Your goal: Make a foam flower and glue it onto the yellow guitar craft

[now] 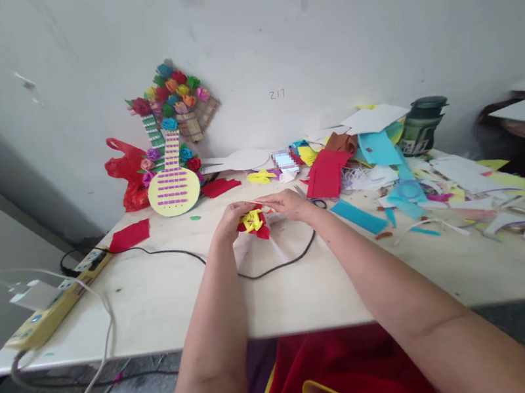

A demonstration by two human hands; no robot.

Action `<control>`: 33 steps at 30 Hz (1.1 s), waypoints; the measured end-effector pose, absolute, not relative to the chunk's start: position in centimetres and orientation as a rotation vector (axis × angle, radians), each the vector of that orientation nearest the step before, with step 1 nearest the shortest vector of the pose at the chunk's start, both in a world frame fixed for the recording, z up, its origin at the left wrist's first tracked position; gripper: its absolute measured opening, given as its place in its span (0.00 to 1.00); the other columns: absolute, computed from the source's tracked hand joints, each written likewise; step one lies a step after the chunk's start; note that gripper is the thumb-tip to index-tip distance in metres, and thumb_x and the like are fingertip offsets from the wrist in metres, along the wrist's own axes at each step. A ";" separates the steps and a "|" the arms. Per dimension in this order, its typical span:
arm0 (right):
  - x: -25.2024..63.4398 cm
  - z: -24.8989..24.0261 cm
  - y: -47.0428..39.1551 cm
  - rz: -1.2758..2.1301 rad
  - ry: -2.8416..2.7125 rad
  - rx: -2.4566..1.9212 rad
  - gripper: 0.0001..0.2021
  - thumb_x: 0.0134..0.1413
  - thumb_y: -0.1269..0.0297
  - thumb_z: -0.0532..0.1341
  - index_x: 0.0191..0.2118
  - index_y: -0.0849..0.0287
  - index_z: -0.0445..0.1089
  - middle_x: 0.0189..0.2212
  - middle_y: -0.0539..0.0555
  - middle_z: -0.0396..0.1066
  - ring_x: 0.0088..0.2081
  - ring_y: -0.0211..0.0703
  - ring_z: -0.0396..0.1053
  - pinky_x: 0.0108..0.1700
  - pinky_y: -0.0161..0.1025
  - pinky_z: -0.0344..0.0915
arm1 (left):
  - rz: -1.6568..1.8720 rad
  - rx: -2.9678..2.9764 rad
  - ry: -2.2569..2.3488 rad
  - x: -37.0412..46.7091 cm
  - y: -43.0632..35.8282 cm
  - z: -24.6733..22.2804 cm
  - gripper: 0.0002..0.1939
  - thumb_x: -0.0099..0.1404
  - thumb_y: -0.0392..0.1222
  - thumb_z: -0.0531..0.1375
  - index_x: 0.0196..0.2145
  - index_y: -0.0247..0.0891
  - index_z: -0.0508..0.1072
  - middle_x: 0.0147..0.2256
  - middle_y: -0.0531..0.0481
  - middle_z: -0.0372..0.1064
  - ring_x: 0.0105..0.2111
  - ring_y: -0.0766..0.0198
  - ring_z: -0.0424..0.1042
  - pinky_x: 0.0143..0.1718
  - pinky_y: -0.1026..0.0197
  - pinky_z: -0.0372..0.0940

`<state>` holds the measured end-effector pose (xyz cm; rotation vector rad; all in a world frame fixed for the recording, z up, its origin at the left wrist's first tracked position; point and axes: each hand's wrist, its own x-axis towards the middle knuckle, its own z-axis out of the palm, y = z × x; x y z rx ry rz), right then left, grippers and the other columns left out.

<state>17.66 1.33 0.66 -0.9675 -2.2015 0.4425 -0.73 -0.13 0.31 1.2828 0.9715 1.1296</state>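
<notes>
At the frame's centre, over the pale tabletop point(160, 305), you are holding a red-and-yellow paper flower point(252, 222): your left hand point(229, 223) is cupping it, your right hand point(288, 205) is pinching its top edge.

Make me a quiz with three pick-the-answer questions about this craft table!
1. Where is the power strip?
A. the table's left edge
B. on the wall
C. by the jar

2. What colours is the flower in the hands?
A. blue and white
B. red and yellow
C. green and pink

3. How is the flower held?
A. lying alone
B. by one hand
C. between both hands

Answers:
1 A, it lies along the left edge of the table.
2 B, red petals around a yellow middle.
3 C, the left hand and right hand both grip it.
</notes>
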 end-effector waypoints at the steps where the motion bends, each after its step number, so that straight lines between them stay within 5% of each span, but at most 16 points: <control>1: 17.7 0.7 1.2 0.414 -2.211 -0.989 0.15 0.53 0.65 0.56 0.47 0.45 0.70 0.45 0.44 0.70 0.48 0.43 0.67 0.50 0.38 0.63 | 1.138 1.269 0.966 -0.7 -0.1 0.3 0.10 0.45 0.42 0.63 0.24 0.31 0.75 0.20 0.49 0.69 0.20 0.67 0.67 0.23 0.65 0.59; 24: 17.6 1.2 0.8 0.351 -2.219 -1.006 0.16 0.50 0.66 0.59 0.46 0.42 0.70 0.44 0.45 0.72 0.45 0.44 0.69 0.46 0.37 0.64 | 1.188 1.264 0.935 -0.3 -0.5 0.6 0.10 0.43 0.42 0.65 0.21 0.30 0.74 0.18 0.49 0.68 0.18 0.68 0.66 0.21 0.66 0.57; 33: 17.3 1.8 -0.2 0.364 -2.131 -1.096 0.16 0.54 0.59 0.54 0.46 0.55 0.72 0.33 0.50 0.75 0.36 0.40 0.70 0.38 0.34 0.62 | 1.163 1.309 0.916 -0.2 -0.5 0.6 0.12 0.44 0.43 0.65 0.23 0.30 0.74 0.20 0.48 0.69 0.20 0.66 0.67 0.22 0.65 0.58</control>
